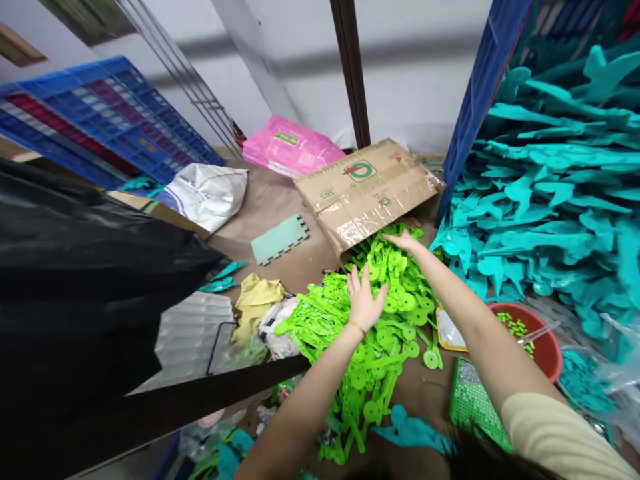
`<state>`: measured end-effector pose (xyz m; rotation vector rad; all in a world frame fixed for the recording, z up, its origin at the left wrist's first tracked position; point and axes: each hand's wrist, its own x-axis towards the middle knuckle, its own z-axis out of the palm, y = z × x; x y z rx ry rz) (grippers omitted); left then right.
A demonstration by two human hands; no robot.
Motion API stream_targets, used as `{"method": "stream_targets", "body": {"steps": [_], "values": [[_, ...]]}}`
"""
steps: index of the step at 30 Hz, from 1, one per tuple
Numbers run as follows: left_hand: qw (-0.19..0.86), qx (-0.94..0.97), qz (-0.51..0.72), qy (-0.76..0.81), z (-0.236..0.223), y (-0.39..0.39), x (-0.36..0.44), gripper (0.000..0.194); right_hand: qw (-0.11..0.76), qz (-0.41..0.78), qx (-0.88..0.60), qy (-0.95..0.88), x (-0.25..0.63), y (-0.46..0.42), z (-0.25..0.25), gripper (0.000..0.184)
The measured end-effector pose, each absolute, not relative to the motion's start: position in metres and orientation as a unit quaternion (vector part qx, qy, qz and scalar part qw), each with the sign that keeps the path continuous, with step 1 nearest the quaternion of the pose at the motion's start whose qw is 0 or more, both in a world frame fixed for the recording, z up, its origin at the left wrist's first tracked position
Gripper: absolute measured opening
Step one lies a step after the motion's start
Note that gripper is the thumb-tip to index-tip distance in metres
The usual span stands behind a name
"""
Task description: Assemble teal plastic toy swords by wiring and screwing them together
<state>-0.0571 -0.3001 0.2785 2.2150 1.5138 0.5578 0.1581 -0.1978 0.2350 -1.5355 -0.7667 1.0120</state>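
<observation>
A large heap of bright green plastic parts (385,337), long with round ends, spreads over the brown floor. It reaches up into the mouth of a cardboard box (345,207) that lies on its side. Over the middle of the heap is my left hand (364,303), fingers spread and holding nothing I can see. My right hand (403,240) stretches out flat at the heap's far side, beside the opening of the box. Whether its fingertips touch the parts is hard to tell.
Teal plastic parts (545,193) are piled high on the right beside a blue crate (483,100). Near my right arm are a red bowl (545,343) of small green pieces and a green basket (475,400). A black plastic sheet (75,287) fills the left. A pink bag (295,147) lies behind.
</observation>
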Motion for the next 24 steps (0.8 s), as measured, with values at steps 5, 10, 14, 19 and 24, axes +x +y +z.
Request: {"method": "stream_targets", "body": {"steps": [5, 10, 14, 19, 24], "values": [[0.187, 0.825, 0.184, 0.501, 0.279, -0.292, -0.035, 0.06, 0.607, 0.44, -0.587, -0.306, 0.209, -0.28, 0.26, 0.058], [0.158, 0.834, 0.297, 0.437, 0.302, -0.354, -0.096, 0.052, 0.653, 0.402, -0.604, -0.22, 0.201, -0.431, 0.222, 0.049], [0.209, 0.827, 0.277, 0.443, 0.304, -0.437, -0.175, 0.034, 0.579, 0.406, -0.683, -0.184, 0.116, -0.493, 0.161, 0.038], [0.282, 0.785, 0.215, 0.508, 0.289, -0.541, -0.267, 0.027, 0.457, 0.389, -0.754, -0.268, 0.02, -0.5, 0.114, 0.036], [0.3, 0.699, 0.197, 0.619, 0.27, -0.629, -0.356, 0.032, 0.398, 0.324, -0.791, -0.333, 0.003, -0.498, 0.107, 0.037]]}}
